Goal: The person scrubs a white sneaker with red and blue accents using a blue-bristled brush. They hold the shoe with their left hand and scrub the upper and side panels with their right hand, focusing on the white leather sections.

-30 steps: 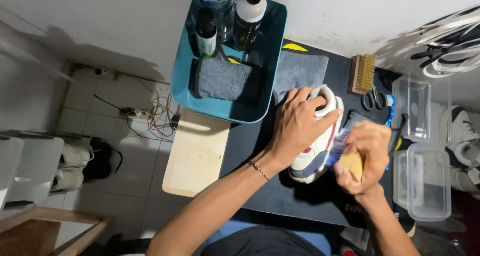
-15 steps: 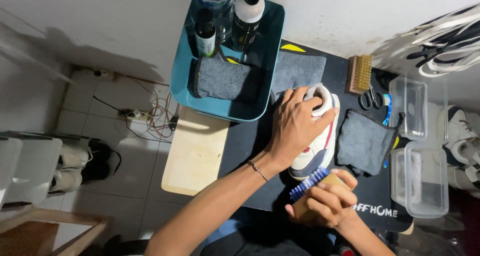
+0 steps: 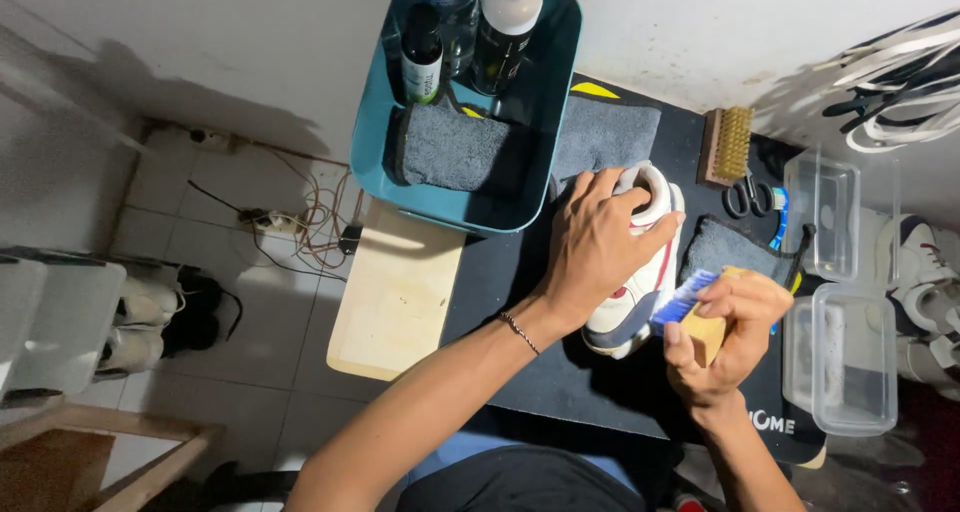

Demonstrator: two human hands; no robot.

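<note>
on black mat (image 3: 560, 392): left hand (image 3: 598, 247) grips sneaker (image 3: 640, 292); right hand (image 3: 730, 337) holds brush (image 3: 695, 307)

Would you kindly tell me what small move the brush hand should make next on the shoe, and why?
Probably a short stroke along the shoe's side. The right hand holds the brush with its blue bristles against the side of the white shoe, while the left hand steadies the shoe from above on the black mat.

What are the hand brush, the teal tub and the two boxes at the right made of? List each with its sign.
Hand brush: pale block looks like bare wood; blue bristles look synthetic, going by their colour.
Teal tub: seemingly moulded plastic, with smooth, rounded walls and an even colour.
Two boxes: clear plastic; see-through with glints.
</note>
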